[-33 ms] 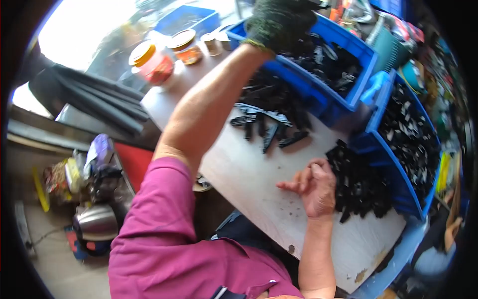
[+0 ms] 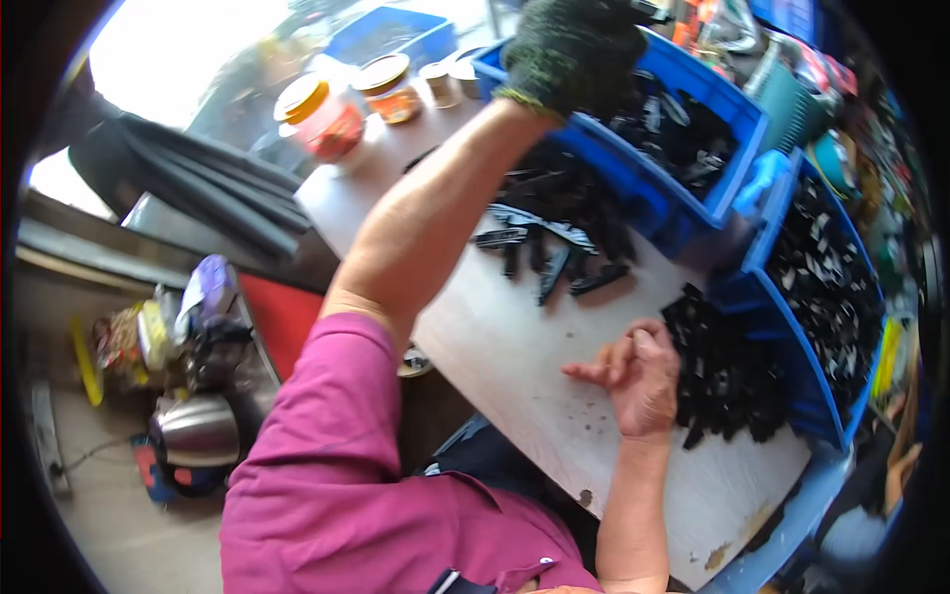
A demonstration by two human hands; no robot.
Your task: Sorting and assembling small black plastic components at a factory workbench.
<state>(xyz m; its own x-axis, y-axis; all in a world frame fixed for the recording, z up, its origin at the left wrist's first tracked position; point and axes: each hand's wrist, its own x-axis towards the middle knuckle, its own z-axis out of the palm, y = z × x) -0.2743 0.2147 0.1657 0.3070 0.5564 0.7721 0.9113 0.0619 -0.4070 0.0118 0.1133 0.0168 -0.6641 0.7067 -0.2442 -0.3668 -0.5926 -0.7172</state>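
A dark green knitted glove covers my left hand (image 2: 574,59), raised over the near-left corner of a blue bin (image 2: 683,213) of black pieces. Its fingers look curled, and a dark bit juts out beside them; what they hold I cannot make out. My bare right hand (image 2: 641,381) rests palm up over the pale table, fingers loosely bent and apart, nothing in it. Right beside it lies a heap of small black pieces (image 2: 727,376). Farther off, longer black strips with pale markings (image 2: 549,228) lie in a loose pile below my left forearm.
A second blue bin (image 2: 792,322) of black-and-white pieces stands at the right. Lidded jars (image 2: 322,119) line the table's far left. A pale table (image 2: 554,396) has worn spots near its edge. On the left are a steel kettle (image 2: 198,436) and a red panel (image 2: 282,322).
The whole view has shifted slightly, so everything sits a little farther right and lower. Both hands keep their poses.
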